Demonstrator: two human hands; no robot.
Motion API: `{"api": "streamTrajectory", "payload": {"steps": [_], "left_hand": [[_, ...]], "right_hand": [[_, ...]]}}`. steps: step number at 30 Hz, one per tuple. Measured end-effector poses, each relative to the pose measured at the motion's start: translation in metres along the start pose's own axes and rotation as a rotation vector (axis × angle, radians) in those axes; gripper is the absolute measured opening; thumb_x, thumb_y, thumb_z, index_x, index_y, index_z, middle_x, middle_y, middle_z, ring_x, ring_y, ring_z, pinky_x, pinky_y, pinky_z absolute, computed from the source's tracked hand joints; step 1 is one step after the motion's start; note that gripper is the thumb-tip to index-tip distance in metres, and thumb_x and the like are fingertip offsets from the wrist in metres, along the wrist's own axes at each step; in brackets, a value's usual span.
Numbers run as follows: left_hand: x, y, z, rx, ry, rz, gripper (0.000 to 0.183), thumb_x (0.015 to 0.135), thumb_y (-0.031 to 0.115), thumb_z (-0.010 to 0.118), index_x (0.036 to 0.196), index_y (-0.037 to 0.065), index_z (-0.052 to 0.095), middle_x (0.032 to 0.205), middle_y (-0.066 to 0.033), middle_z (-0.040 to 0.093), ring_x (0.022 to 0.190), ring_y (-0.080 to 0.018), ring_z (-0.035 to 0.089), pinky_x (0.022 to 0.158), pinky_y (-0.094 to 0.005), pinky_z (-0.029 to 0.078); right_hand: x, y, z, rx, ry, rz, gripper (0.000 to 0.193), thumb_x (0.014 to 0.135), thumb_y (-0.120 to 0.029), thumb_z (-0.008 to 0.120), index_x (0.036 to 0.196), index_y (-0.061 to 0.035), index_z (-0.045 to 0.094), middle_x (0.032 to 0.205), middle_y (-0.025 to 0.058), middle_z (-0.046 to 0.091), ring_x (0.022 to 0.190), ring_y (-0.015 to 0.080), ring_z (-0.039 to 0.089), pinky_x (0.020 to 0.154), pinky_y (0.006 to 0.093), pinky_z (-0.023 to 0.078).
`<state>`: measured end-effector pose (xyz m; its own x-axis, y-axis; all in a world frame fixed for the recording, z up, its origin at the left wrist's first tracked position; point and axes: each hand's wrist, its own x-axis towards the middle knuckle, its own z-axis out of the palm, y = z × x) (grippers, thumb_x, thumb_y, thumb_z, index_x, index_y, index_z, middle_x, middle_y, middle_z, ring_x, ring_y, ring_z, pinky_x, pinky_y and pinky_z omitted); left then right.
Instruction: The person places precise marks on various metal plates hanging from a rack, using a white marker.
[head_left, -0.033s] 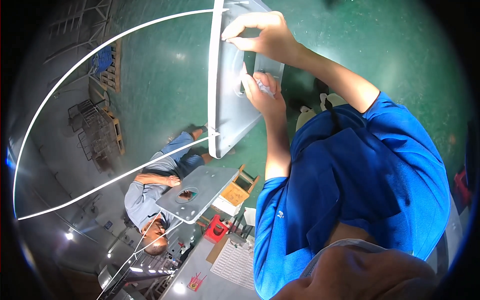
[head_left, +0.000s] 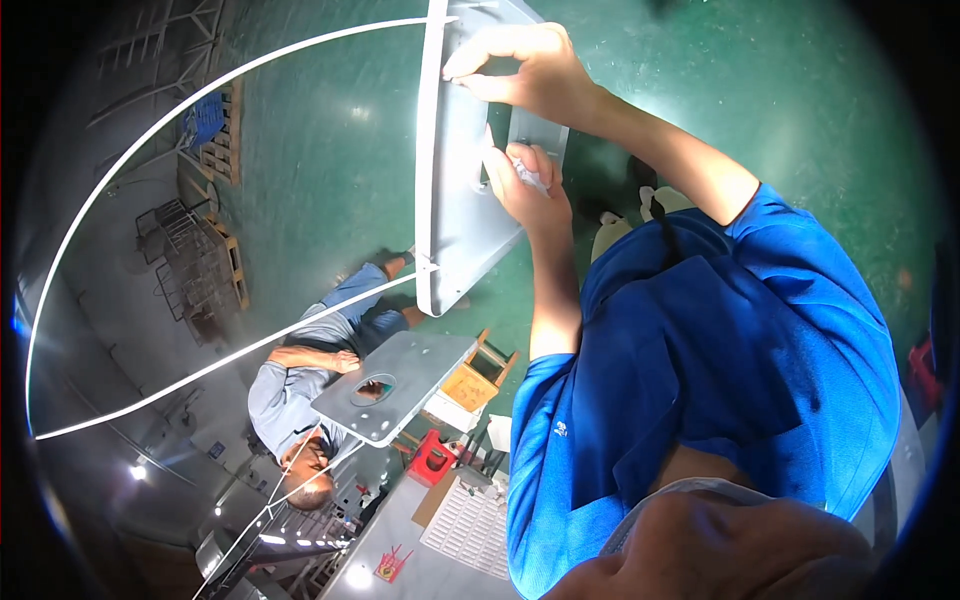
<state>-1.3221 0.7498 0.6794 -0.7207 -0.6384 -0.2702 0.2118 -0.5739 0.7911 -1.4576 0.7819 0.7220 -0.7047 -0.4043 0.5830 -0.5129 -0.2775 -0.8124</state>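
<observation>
Far left: a thin white rod [head_left: 130, 170] arcs across the view, and a second run of it comes back low toward the panel's near corner. Behind it, stacked wooden pallets [head_left: 222, 135] and wire racks [head_left: 185, 265] stand on the green floor [head_left: 330, 180].

Left of centre: a co-worker [head_left: 300, 385] in a grey shirt and blue trousers is down on the floor, beside a flat grey plate with a round hole [head_left: 395, 385]. A small wooden stool [head_left: 472, 382] and a red stool [head_left: 433, 460] stand just to the plate's right.

Centre: the pale grey panel [head_left: 450, 210] is held upright, edge-on to the camera, its long rim running from far to near.

Left hand [head_left: 525, 185]: pressed against the panel's right face about halfway along. The grip is clenched on a small white piece [head_left: 532, 178]; what the piece is cannot be made out.

Right hand [head_left: 530, 75]: at the far end of the panel, thumb and fingers pinched over its rim, steadying it.

Right: the person's blue shirt [head_left: 720, 360] fills the near side.

Judgement: the step in hand looks like seating or fastening the small piece onto the panel's face while the other hand braces it. The next move calls for the right-hand pinch to keep the panel from swinging and for the left hand to stay square to the face, since the piece is small and partly hidden by the fingers.
</observation>
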Motion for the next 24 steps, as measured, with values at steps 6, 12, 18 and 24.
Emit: {"api": "streamTrajectory", "payload": {"steps": [6,12,18,24], "left_hand": [[-0.018,0.000,0.004,-0.027,0.013,0.000,0.037,0.096,0.036,0.034,0.075,0.007,0.042,0.054,0.0005,0.033,0.042,-0.0090,0.030,0.036,-0.0203,0.023],[-0.053,0.003,-0.014,0.001,-0.073,-0.020,0.053,0.096,0.043,0.025,0.136,0.008,0.027,0.053,0.0014,0.034,0.040,-0.0082,0.028,0.035,-0.0202,0.023],[-0.073,-0.009,-0.027,0.002,-0.053,-0.161,0.067,0.089,0.060,0.017,0.130,0.010,0.033,0.052,0.0018,0.033,0.037,-0.0088,0.026,0.032,-0.0211,0.022],[-0.079,-0.033,-0.042,0.034,-0.027,-0.280,0.061,0.087,0.065,0.018,0.087,0.011,0.047,0.050,0.0016,0.036,0.035,-0.0099,0.028,0.031,-0.0220,0.022]], "right_hand": [[-0.011,-0.009,-0.005,-0.106,0.006,-0.131,0.013,0.069,-0.009,0.067,0.080,-0.0024,0.066,0.079,0.0062,0.067,0.071,0.0162,0.064,0.066,0.0250,0.051],[-0.034,-0.041,-0.009,-0.034,-0.030,0.040,0.014,0.069,-0.009,0.070,0.083,-0.0060,0.068,0.080,0.0032,0.066,0.070,0.0140,0.063,0.067,0.0247,0.050],[-0.090,-0.051,-0.020,-0.155,-0.645,0.174,0.008,0.065,-0.013,0.064,0.062,-0.0059,0.061,0.069,0.0028,0.062,0.060,0.0158,0.055,0.054,0.0288,0.044],[-0.137,-0.033,-0.017,-0.405,-0.774,-0.083,0.015,0.062,-0.013,0.057,0.050,-0.0058,0.050,0.062,0.0085,0.053,0.066,0.0248,0.052,0.057,0.0372,0.042]]}}
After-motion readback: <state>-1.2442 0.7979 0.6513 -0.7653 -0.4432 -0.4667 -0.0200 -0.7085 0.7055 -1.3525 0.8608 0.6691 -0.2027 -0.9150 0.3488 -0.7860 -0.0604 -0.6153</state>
